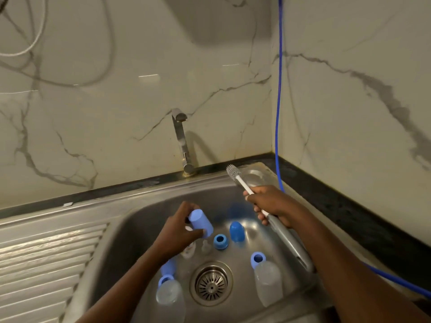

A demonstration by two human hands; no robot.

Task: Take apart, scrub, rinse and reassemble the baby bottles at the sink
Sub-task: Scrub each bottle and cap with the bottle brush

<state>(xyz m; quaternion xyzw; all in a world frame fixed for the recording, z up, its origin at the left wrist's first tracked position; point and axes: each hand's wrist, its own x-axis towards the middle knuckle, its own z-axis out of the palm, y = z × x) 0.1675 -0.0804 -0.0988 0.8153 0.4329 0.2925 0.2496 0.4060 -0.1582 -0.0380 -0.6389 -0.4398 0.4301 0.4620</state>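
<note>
1. Head view looks down into a stainless steel sink (130, 229) set in a corner of marble-patterned wall.
2. The left hand (177, 231) grasps a blue bottle cap (200, 226), with fingers and thumb curled round it. It holds the cap tilted above the back left part of the basin.
3. The right hand (268, 203) is clenched round a bottle brush (283, 236) where the white stem meets the grey handle. The grey bristle head points up toward the sink's back rim, and the handle runs back along the forearm.
4. On the basin floor a second blue cap (236, 231) stands upright, just beside a loose blue screw ring (220, 241). A clear nipple (206, 247) sits to the left of that ring.
5. Two clear baby bottles lie on either side of the drain strainer (211, 285), each with a blue ring on its neck. The left bottle (169, 294) and the right bottle (268, 283) both point their necks away from the person.
6. A small printed item (189, 250) lies under the left hand and is too hidden to identify.
7. A chrome faucet (182, 141) rises from the back rim.
8. A blue cable (278, 89) hangs down the wall corner and runs along the dark counter on the right.
9. A ribbed drainboard (46, 264) lies to the left of the basin.
</note>
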